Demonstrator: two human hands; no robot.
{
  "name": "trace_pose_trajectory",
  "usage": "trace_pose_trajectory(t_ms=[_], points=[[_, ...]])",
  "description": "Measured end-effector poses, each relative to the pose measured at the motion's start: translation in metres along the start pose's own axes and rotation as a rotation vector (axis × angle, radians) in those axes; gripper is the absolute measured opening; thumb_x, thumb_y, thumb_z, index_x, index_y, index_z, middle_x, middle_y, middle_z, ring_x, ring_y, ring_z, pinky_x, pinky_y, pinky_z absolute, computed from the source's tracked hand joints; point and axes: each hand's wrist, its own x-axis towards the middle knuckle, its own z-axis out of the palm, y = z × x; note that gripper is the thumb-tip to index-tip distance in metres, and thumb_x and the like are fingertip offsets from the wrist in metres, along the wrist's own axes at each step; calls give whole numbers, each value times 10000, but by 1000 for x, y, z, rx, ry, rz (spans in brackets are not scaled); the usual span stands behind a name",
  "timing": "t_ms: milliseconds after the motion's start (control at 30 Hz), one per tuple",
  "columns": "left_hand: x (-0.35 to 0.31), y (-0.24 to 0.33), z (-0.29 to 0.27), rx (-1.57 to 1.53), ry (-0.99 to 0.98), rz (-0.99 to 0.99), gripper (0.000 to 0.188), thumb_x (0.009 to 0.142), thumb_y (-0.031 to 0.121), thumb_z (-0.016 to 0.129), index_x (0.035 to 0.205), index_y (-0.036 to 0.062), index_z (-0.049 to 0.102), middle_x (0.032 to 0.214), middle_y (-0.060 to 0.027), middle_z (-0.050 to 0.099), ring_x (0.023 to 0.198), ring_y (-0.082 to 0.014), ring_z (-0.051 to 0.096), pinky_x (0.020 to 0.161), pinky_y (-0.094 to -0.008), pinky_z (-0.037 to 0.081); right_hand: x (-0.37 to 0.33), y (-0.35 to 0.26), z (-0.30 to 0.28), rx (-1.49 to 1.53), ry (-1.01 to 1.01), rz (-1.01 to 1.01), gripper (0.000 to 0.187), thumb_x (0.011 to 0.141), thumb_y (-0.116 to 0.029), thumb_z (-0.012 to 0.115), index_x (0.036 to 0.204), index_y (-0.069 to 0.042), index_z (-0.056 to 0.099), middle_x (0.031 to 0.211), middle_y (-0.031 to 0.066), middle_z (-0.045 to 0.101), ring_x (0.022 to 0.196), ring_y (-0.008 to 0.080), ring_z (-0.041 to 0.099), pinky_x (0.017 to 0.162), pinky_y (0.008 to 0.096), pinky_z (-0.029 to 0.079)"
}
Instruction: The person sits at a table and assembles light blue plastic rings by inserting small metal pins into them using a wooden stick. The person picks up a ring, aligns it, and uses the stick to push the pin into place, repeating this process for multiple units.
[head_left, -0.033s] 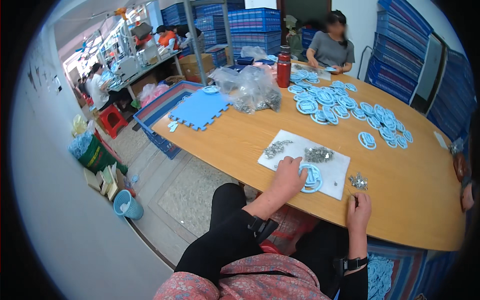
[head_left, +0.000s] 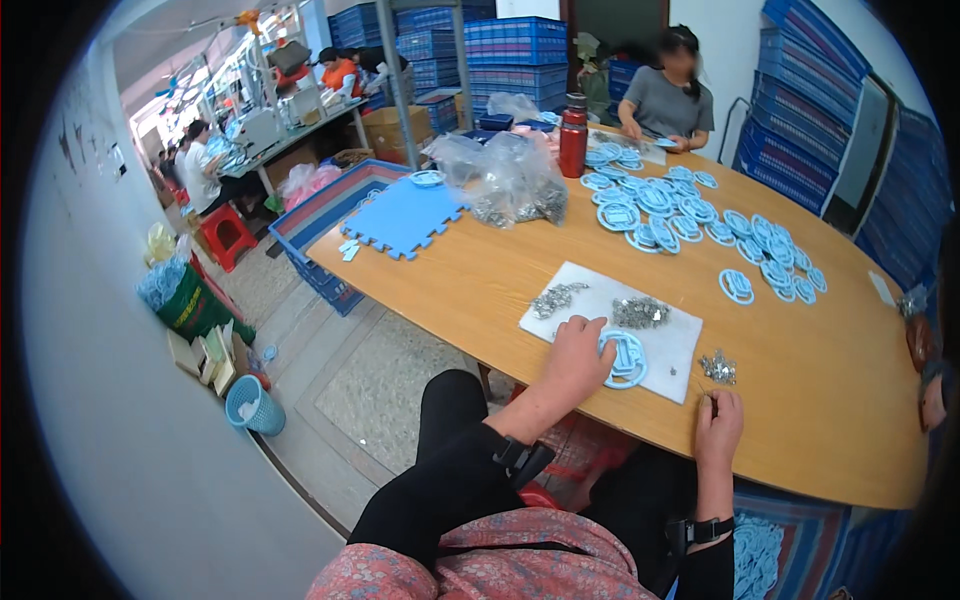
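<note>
My left hand (head_left: 578,362) rests at the near edge of a white mat (head_left: 668,349), its fingers closed at the left rim of a light-blue round plastic piece (head_left: 625,360). That piece lies flat and has a raised shape inside its ring. On the mat beyond are two heaps of small silvery metal parts, a left heap (head_left: 557,298) and a right heap (head_left: 640,312). Right of the mat, my right hand (head_left: 719,428) is closed around a thin dark tool (head_left: 711,404) with a fine tip; its kind is mostly hidden. Just past it sits a small pile of shiny metal bits (head_left: 718,367).
Many light-blue round pieces (head_left: 655,200) spread across the table's (head_left: 830,400) far side. A red flask (head_left: 573,140), clear plastic bags (head_left: 510,180) and a blue foam mat (head_left: 400,218) stand further left. Opposite sits a person (head_left: 670,100) in grey. Blue crates (head_left: 515,55) are stacked behind.
</note>
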Motion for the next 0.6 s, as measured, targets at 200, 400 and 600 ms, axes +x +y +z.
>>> trace_pose_trajectory(t_ms=[200,400,600], points=[[-51,0,-75,-198,129,97,207,884,116,649,1067,20,668,967,-166,626,940,-366,593,827,-439,482,-4,6,-2,-82,-33,23,175,828,21,607,1002,13,617,986,189,608,970,376,558,851,449,460],[-151,-85,-120,0,198,-188,144,884,80,627,1013,50,683,929,-146,655,878,-339,615,792,-423,491,-5,3,1,-168,-48,-23,211,825,9,611,1035,24,614,990,184,615,993,379,545,878,455,443],[-236,-135,-144,89,-233,-500,274,909,249,615,1064,48,719,960,-176,713,920,-342,686,829,-422,543,-4,-10,-5,-183,-32,-142,322,812,-1,612,1128,45,570,1077,202,560,1051,391,500,942,480,399]])
